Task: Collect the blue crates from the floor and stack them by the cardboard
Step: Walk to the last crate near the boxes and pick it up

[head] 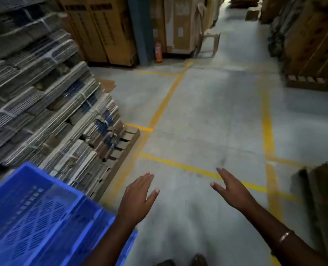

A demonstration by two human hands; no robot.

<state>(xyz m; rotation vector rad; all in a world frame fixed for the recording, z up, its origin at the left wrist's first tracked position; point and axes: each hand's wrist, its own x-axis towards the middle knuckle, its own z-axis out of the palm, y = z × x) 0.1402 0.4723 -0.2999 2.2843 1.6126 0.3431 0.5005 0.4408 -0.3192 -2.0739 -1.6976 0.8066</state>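
A blue perforated crate fills the lower left corner, sitting on at least one more blue crate whose rim shows beneath it. It stands right beside a tall stack of flattened cardboard bundles on a pallet. My left hand hovers just right of the crate, fingers spread, holding nothing. My right hand is held out over the floor, fingers apart and empty, with a bracelet on the wrist.
Grey concrete floor with yellow lane lines runs ahead. Large cardboard boxes stand at the back, with a red fire extinguisher and a plastic chair near them. Pallets of cardboard line the right side.
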